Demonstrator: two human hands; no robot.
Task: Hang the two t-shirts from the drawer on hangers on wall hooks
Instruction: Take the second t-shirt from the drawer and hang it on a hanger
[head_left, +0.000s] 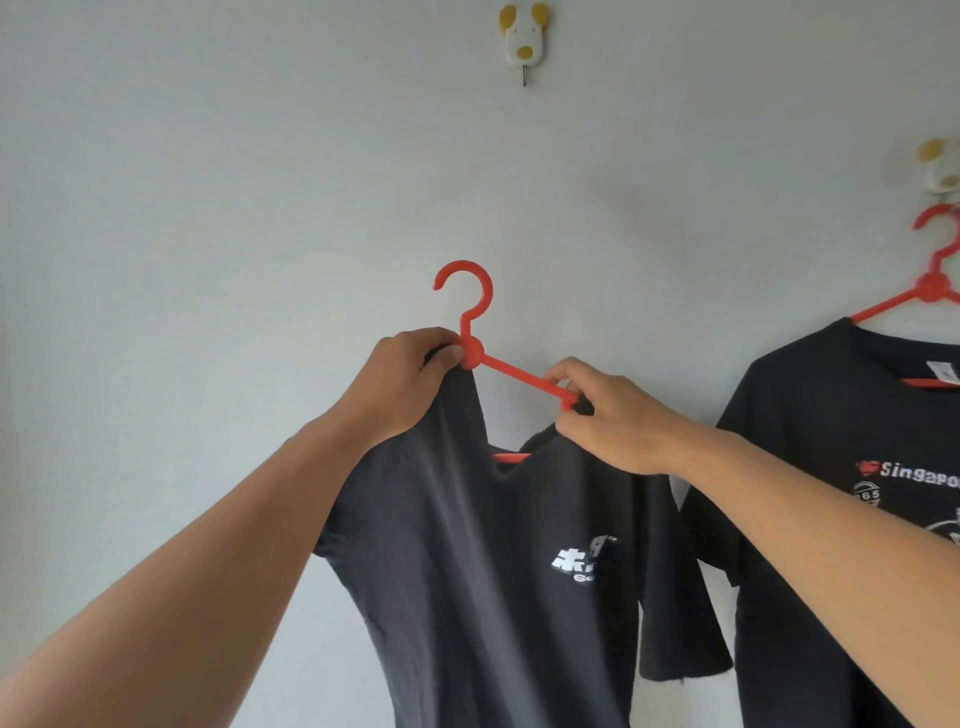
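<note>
the black t-shirt (483, 571) is draped on a red hanger (470, 332), held up in front of the wall (208, 182), below centre of the view. the hanger is tilted, its right arm sloping down. the left hand (410, 374) pinches the collar fabric against the hanger's round hub, fingers pressed together. the right hand (608, 410) pinches the shirt's shoulder at the hanger's right arm, fingertips closed on cloth and plastic. the lower bar of the hanger shows through the neck opening. a white logo sits on the chest.

the hanger's hook is free, touching nothing. a dog-shaped wall hook (524, 41) is mounted above it, well apart, its metal peg bare.

to the right, a second black t-shirt (841, 519) with white print hangs on a second red hanger (930, 280) from a second dog-shaped hook (940, 166), partly cut by the frame edge. the sleeves of the two shirts lie near each other.

bare wall lies between the held hanger's hook and the upper wall hook, and to the left.
</note>
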